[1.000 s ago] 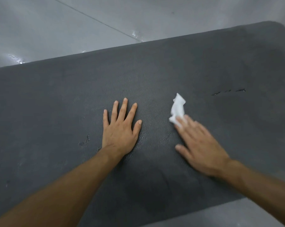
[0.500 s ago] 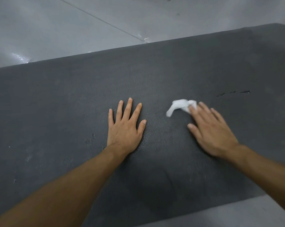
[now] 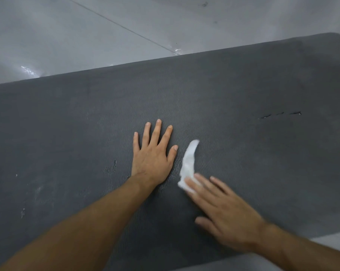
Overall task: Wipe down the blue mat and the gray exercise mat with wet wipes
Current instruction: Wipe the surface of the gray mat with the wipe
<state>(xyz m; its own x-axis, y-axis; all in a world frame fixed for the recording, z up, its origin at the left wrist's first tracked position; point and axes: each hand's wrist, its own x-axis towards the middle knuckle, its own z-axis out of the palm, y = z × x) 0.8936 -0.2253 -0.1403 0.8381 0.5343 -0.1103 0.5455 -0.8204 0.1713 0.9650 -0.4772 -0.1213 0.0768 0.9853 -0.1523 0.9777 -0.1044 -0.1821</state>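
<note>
Right hand (image 3: 222, 210) swept the crumpled white wet wipe (image 3: 188, 165) leftward — fingers flat, pressing it, beside left hand (image 3: 152, 153), spread flat on the textured gray exercise mat (image 3: 243, 94); unwiped mat lies rightward.

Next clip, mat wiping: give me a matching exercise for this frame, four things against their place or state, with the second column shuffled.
Things:
1. left hand
2. right hand
3. wet wipe
4. small tears

Places or states:
A. white, crumpled, lying beside the left thumb
B. flat on the gray exercise mat, fingers spread, holding nothing
C. in the mat's right part, away from both hands
D. straight fingers pressing on the wipe's near end

Pairs: 1-B, 2-D, 3-A, 4-C.
</note>
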